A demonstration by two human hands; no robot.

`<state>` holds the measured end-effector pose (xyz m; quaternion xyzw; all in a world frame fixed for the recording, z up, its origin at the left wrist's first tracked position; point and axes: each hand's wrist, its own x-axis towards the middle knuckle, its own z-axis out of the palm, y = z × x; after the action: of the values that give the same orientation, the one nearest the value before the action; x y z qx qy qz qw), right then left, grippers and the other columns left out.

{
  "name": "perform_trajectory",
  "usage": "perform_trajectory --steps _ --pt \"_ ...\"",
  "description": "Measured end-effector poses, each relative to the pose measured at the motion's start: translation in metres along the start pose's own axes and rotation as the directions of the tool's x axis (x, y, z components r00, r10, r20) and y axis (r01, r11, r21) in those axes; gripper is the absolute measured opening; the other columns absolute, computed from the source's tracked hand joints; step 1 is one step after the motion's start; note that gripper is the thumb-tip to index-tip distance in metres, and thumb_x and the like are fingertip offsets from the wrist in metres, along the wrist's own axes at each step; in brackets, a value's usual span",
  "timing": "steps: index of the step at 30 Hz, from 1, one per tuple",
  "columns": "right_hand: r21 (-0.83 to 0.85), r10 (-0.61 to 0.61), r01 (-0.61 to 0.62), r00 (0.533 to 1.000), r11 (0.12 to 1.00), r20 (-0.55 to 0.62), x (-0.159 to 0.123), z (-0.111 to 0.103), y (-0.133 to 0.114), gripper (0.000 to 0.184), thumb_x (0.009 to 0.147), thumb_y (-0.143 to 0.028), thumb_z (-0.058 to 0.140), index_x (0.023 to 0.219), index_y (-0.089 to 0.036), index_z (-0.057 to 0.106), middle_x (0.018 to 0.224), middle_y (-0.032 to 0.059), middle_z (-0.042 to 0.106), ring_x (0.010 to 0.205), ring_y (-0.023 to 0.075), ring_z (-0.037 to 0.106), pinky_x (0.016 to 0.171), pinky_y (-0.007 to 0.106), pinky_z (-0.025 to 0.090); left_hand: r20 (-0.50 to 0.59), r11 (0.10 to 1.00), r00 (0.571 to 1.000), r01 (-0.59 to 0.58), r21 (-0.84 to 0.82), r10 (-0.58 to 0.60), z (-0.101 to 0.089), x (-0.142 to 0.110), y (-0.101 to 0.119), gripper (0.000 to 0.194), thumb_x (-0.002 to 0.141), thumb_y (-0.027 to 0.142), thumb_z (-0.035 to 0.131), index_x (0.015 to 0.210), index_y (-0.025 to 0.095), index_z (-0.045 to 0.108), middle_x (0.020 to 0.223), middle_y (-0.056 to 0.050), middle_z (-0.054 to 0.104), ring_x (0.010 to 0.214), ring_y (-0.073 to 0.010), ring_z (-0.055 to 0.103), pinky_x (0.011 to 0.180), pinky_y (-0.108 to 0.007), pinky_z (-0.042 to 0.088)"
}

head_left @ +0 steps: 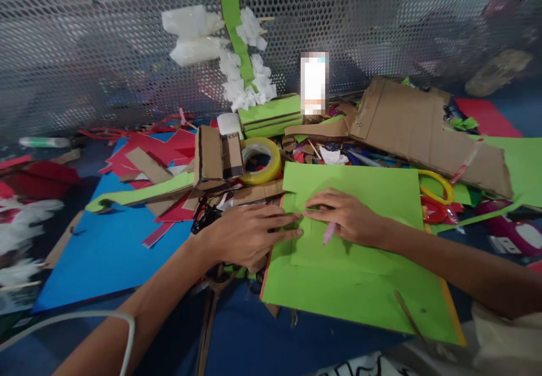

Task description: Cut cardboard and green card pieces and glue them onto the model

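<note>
My left hand [245,235] lies with its fingers stretched out over the left edge of a light green sheet of paper [364,297], the fingertips touching it. My right hand [351,215] rests on the same sheet, its fingers closed around a slim pink pen [329,233]. The pen's lower end shows beneath the palm; its other end is hidden by the fingers. A smaller green piece [313,254] lies on the sheet under both hands. Orange edging shows along the sheet's sides.
A yellow tape roll [275,161], a cardboard box piece [208,158] and a large cardboard sheet [406,116] lie behind the hands. Yellow-handled scissors [444,187] sit at the right. Blue card [127,252] and red scraps [156,150] lie left. Perforated metal [127,26] stands behind.
</note>
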<state>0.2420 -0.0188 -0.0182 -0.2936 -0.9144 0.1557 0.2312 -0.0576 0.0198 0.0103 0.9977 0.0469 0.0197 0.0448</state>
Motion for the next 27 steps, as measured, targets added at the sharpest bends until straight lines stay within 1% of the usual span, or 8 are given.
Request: perform_trajectory --steps 2,7,11,21,25,27 --pt "0.002 0.004 -0.004 1.0 1.0 -0.002 -0.0008 0.0007 0.0007 0.041 0.091 -0.002 0.061 0.129 -0.011 0.074 0.126 0.0184 0.07 0.116 0.0302 0.062 0.097 0.051 0.058 -0.001 1.0 1.0 0.004 0.003 -0.004 0.0003 -0.0004 -0.0003 0.06 0.092 0.017 0.052 0.152 0.024 0.054 0.16 -0.004 0.051 0.14 -0.0267 0.055 0.124 -0.044 0.038" --pt "0.028 0.016 -0.015 0.999 1.0 -0.028 -0.003 0.0041 0.0033 0.048 0.09 0.001 0.061 0.132 -0.018 0.073 0.127 0.0152 0.07 0.119 0.0286 0.061 0.098 0.049 0.058 0.005 1.0 1.0 -0.006 0.008 0.006 0.0003 -0.0009 -0.0013 0.06 0.094 0.018 0.051 0.154 0.022 0.051 0.161 -0.005 0.049 0.14 -0.0282 0.055 0.123 -0.046 0.039" --pt "0.024 0.012 -0.011 1.0 1.0 -0.026 -0.0037 0.0054 0.0042 0.049 0.089 0.002 0.059 0.131 -0.017 0.073 0.127 0.0152 0.07 0.118 0.0283 0.062 0.098 0.05 0.057 0.004 1.0 1.0 -0.012 0.006 0.012 -0.001 -0.0008 -0.0015 0.06 0.095 0.018 0.05 0.155 0.022 0.051 0.162 -0.006 0.049 0.14 -0.029 0.055 0.123 -0.048 0.039" --pt "0.02 0.016 -0.016 1.0 1.0 -0.006 -0.0023 0.0022 0.0019 0.047 0.089 0.001 0.058 0.131 -0.015 0.073 0.128 0.0171 0.07 0.119 0.0301 0.061 0.098 0.052 0.058 0.0 1.0 1.0 0.007 -0.025 -0.007 -0.0012 -0.0003 -0.0009 0.062 0.092 0.018 0.052 0.154 0.026 0.051 0.16 -0.006 0.051 0.138 -0.0283 0.057 0.122 -0.046 0.04" --pt "0.018 0.016 -0.016 1.0 1.0 -0.007 -0.0015 0.0018 0.0013 0.044 0.09 0.001 0.057 0.129 -0.013 0.073 0.127 0.0174 0.07 0.117 0.0301 0.061 0.097 0.052 0.058 0.003 0.999 1.0 0.022 -0.046 -0.022 -0.0028 -0.0008 -0.0005 0.06 0.094 0.019 0.053 0.153 0.027 0.052 0.159 -0.005 0.052 0.138 -0.0282 0.057 0.122 -0.046 0.04" --pt "0.018 0.016 -0.016 1.0 1.0 -0.008 -0.0013 0.0019 0.0015 0.045 0.091 0.001 0.057 0.129 -0.014 0.073 0.126 0.0168 0.07 0.117 0.0296 0.061 0.096 0.051 0.059 -0.004 0.998 0.999 0.033 -0.061 -0.034 -0.0036 0.0008 0.0015 0.056 0.095 0.02 0.053 0.151 0.027 0.054 0.158 -0.005 0.053 0.138 -0.0286 0.056 0.121 -0.046 0.04"
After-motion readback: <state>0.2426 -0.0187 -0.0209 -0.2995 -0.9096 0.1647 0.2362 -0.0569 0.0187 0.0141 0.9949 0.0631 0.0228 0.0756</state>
